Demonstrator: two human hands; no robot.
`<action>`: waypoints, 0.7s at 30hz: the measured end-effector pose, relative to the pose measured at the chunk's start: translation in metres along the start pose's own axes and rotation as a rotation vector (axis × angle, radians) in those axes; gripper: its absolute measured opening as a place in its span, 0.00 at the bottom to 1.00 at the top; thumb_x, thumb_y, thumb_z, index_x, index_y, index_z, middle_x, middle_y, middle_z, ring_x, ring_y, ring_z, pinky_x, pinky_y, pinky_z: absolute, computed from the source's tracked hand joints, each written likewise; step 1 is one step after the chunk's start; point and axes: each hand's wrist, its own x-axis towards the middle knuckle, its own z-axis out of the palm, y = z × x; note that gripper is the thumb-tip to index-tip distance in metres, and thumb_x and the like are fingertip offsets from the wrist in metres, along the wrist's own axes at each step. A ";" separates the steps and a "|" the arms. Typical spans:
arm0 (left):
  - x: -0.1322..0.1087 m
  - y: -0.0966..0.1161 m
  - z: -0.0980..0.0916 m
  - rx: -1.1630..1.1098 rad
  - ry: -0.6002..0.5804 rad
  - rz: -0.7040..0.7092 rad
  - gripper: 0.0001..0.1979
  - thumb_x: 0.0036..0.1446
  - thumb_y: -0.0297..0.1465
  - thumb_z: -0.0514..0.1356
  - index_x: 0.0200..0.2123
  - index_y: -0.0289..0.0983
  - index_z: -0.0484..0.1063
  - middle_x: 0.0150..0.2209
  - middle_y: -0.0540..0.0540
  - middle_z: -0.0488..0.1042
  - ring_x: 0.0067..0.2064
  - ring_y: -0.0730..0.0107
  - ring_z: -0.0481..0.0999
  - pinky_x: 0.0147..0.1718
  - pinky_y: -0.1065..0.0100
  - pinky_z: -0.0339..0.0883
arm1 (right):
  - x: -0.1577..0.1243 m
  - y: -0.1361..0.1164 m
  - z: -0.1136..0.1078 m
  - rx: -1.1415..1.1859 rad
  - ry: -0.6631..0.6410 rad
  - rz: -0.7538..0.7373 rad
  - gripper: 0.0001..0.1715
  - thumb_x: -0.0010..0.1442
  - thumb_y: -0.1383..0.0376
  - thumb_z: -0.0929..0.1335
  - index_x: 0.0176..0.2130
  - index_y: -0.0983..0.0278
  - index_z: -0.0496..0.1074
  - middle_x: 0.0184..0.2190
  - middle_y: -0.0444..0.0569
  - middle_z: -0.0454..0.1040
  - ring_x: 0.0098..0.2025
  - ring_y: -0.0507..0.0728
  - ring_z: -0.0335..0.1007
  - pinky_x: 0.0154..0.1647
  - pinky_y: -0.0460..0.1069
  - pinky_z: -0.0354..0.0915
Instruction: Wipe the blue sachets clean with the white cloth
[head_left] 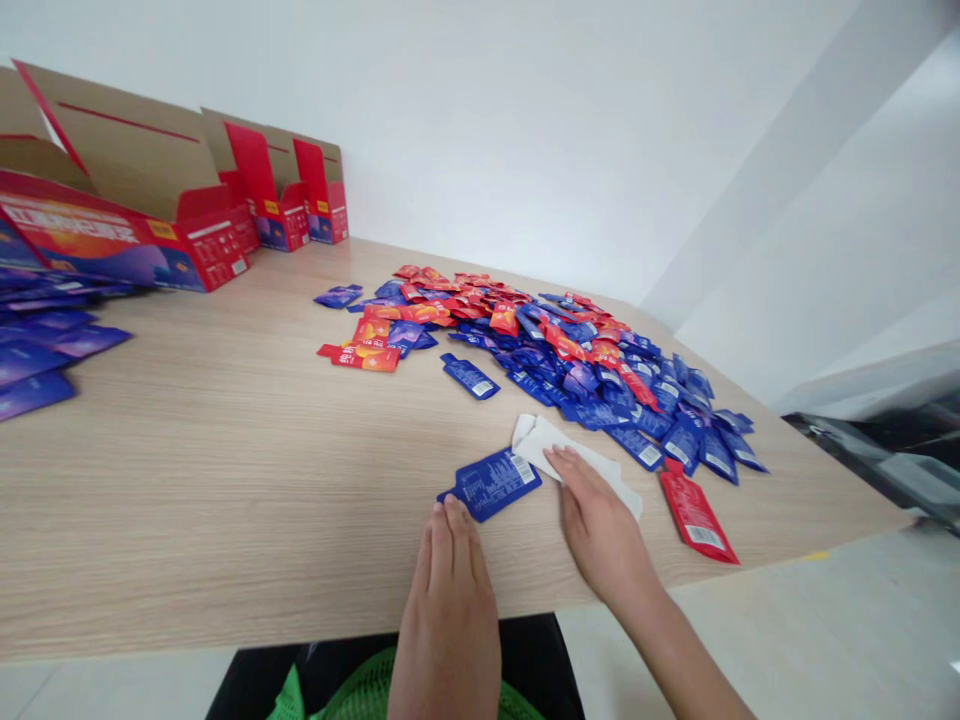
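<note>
My left hand lies flat on the wooden table near its front edge, fingers together and stretched, fingertips just touching the near corner of a blue sachet. My right hand rests flat with its fingers on a white cloth or tissue that lies beside the blue sachet. Neither hand grips anything. A single red sachet lies to the right of my right hand.
A large heap of blue and red sachets covers the table's far right. Open red cardboard boxes stand at the back left, with purple flat packs at the left edge. A green mesh thing sits below the table edge.
</note>
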 end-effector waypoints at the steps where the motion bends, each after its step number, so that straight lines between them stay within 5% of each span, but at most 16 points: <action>1: 0.001 0.001 -0.001 -0.005 0.008 -0.005 0.27 0.55 0.24 0.52 0.55 0.18 0.76 0.58 0.27 0.78 0.58 0.48 0.80 0.56 0.60 0.77 | 0.000 0.003 -0.003 0.003 0.015 0.029 0.28 0.72 0.69 0.60 0.66 0.63 0.72 0.67 0.57 0.72 0.70 0.64 0.67 0.73 0.66 0.61; 6: 0.000 0.002 0.002 -0.018 0.010 0.016 0.27 0.57 0.24 0.52 0.56 0.18 0.75 0.58 0.25 0.77 0.59 0.47 0.79 0.57 0.58 0.76 | -0.009 -0.040 -0.002 0.118 0.026 -0.125 0.31 0.73 0.71 0.59 0.70 0.57 0.67 0.70 0.49 0.69 0.72 0.59 0.63 0.73 0.61 0.61; 11: -0.005 -0.001 0.012 -0.010 -0.028 0.023 0.25 0.59 0.25 0.52 0.57 0.26 0.76 0.55 0.31 0.81 0.57 0.51 0.80 0.57 0.56 0.76 | -0.012 -0.079 0.013 0.107 -0.197 -0.401 0.39 0.65 0.80 0.59 0.71 0.62 0.65 0.71 0.49 0.66 0.74 0.56 0.57 0.75 0.59 0.58; 18: -0.009 -0.001 0.012 0.018 -0.048 0.031 0.29 0.59 0.28 0.53 0.61 0.19 0.71 0.62 0.26 0.74 0.63 0.47 0.75 0.61 0.58 0.72 | 0.003 -0.001 0.001 -0.034 -0.049 -0.086 0.30 0.70 0.74 0.59 0.66 0.67 0.71 0.68 0.59 0.70 0.71 0.63 0.64 0.73 0.66 0.61; 21: -0.008 0.002 0.013 0.029 -0.041 0.017 0.29 0.59 0.28 0.53 0.60 0.20 0.72 0.62 0.28 0.75 0.63 0.48 0.75 0.62 0.59 0.72 | 0.005 0.009 -0.007 -0.052 -0.004 -0.016 0.28 0.72 0.71 0.59 0.65 0.67 0.73 0.66 0.60 0.72 0.69 0.65 0.67 0.72 0.68 0.62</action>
